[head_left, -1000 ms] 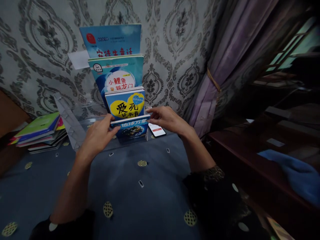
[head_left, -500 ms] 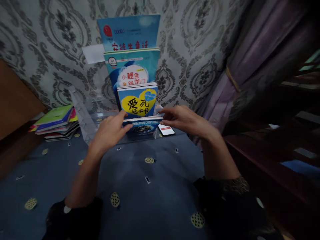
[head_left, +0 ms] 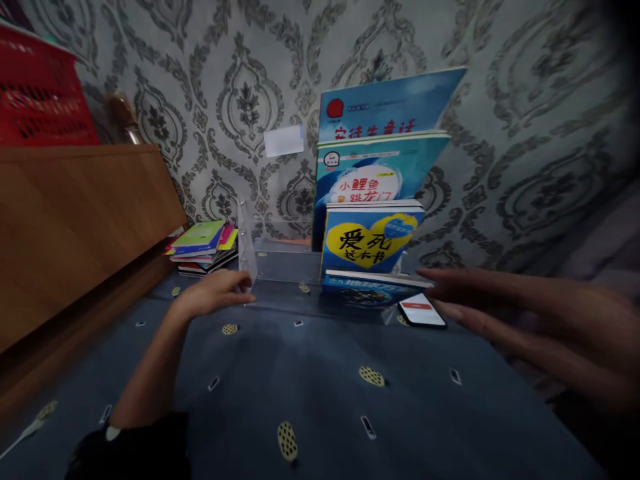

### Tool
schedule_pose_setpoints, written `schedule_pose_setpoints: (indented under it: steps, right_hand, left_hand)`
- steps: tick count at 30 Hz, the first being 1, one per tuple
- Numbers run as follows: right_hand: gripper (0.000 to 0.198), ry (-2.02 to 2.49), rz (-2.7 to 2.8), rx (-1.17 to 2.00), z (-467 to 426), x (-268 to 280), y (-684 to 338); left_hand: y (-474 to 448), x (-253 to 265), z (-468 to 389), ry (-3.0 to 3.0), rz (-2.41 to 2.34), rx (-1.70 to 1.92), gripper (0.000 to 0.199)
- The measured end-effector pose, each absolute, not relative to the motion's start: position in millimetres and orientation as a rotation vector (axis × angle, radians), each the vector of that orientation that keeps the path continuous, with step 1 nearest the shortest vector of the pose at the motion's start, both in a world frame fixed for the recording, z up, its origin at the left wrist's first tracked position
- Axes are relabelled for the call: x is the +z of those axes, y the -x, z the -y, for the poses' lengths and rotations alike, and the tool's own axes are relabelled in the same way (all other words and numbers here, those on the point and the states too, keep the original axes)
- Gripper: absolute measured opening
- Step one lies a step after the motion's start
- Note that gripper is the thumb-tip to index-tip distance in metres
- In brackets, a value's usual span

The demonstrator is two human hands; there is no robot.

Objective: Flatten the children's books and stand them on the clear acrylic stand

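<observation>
My left hand (head_left: 213, 293) is at the left end of a clear plastic book rack (head_left: 247, 250), thumb and fingers apart; I cannot tell whether it touches the side panel. Stepped rows at the rack's right end hold upright books: a tall blue one (head_left: 385, 100) at the back, a teal one (head_left: 425, 157), a blue book with a yellow heart (head_left: 373, 243), and a low dark blue book (head_left: 360, 293) in front. Beside that front book's right edge, my right hand (head_left: 525, 320) is stretched out with thumb and fingers apart, partly blurred.
A phone (head_left: 423, 311) with a lit screen lies beneath my right fingertips. Left of the rack is a pile of books (head_left: 203, 243), near a wooden cabinet (head_left: 85, 233) bearing a red basket (head_left: 43, 93). Patterned wallpaper backs the blue tablecloth (head_left: 240, 387).
The view has swung left, bringing the cabinet and red basket into sight. My left hand has left the front books for the rack's left end; my right hand stays near their right edge.
</observation>
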State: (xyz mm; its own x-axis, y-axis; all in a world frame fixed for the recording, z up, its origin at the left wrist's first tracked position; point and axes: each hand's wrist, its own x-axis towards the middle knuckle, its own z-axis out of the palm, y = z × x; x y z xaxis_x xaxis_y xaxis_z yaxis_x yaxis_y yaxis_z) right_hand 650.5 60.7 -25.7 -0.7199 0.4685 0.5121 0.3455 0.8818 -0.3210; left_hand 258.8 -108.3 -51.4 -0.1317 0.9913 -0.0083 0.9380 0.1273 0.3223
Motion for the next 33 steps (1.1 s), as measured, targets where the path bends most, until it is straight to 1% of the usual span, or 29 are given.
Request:
schedule_pose_setpoints:
  steps: [1,3,4,7,9,12,16,23,29,33]
  right_hand:
    - [0.035,0.578,2.434,0.268,-58,-29,-649]
    - [0.035,0.533,2.461,0.285,-53,-39,-644]
    - [0.036,0.491,2.487,0.292,-49,-46,-641]
    - [0.044,0.385,2.567,0.262,-38,-68,-631]
    - [0.052,0.372,2.628,0.238,-31,-81,-626]
    - [0.058,0.37,2.727,0.222,-26,-93,-623]
    - [0.062,0.419,2.766,0.185,-29,-95,-625]
    - [0.059,0.445,2.782,0.274,-33,-92,-625]
    - [0.059,0.462,2.755,0.248,-32,-94,-627]
    - [0.059,0.465,2.744,0.239,-30,-87,-625]
  left_hand:
    - [-234,-53,111,-1.848,-2.252,0.286,0.036]
    - [-186,-53,109,-1.629,-2.566,0.114,0.036]
    - [-164,-53,106,-1.546,-2.682,0.09,0.037]
    - [-112,-51,89,-1.364,-2.935,0.075,0.044]
    - [-89,-54,76,-1.319,-3.005,0.049,0.049]
    - [-69,-62,58,-1.348,-2.985,-0.031,0.052]
    - [-51,-67,41,-1.386,-2.94,-0.176,0.05]
    - [-44,-60,25,-1.531,-2.836,-0.379,0.034]
    - [-60,-63,24,-1.604,-2.853,-0.42,0.029]
    - [-67,-54,34,-1.631,-2.859,-0.342,0.028]
